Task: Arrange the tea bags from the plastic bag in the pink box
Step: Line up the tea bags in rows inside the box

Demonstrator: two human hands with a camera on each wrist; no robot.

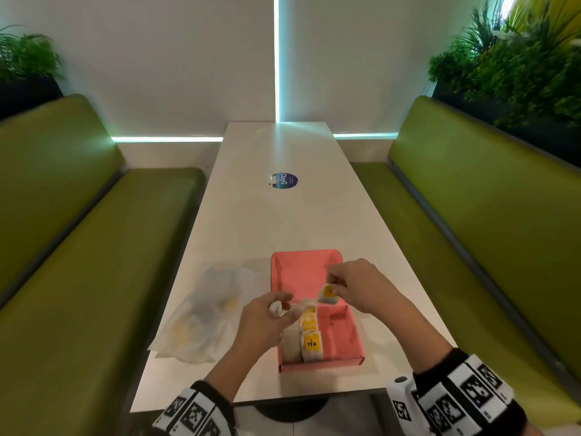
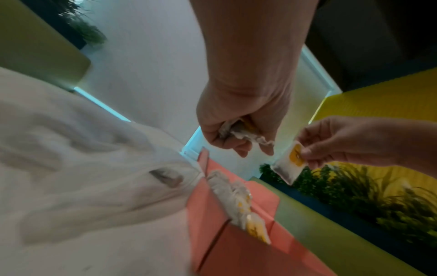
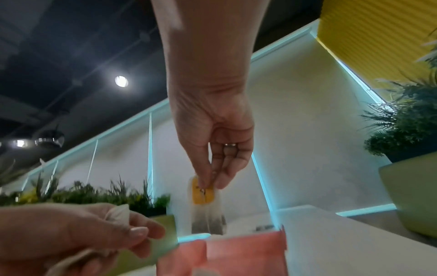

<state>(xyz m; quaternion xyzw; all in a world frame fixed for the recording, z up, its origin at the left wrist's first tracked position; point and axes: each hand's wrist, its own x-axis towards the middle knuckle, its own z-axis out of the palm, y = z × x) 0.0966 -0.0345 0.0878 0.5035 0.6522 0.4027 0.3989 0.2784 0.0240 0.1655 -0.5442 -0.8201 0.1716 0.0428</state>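
Right hand point(image 1: 361, 286) pinches one tea bag point(image 1: 328, 294) above my pink box point(image 1: 342, 338); left hand point(image 1: 267, 319) clutches crumpled tea bags point(image 1: 276, 308). Plastic bag point(image 1: 201, 316) lies left on the desk point(image 1: 283, 215).

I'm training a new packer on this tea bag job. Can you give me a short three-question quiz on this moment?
1. True or false: the right hand pinches a single yellow-tagged paper tea bag.
2. Where is the crumpled clear plastic bag? A) left of the pink cardboard box B) inside it
3. Fill in: the left hand grips crumpled ____ bags.

Key: 1 true; 2 A; 3 tea
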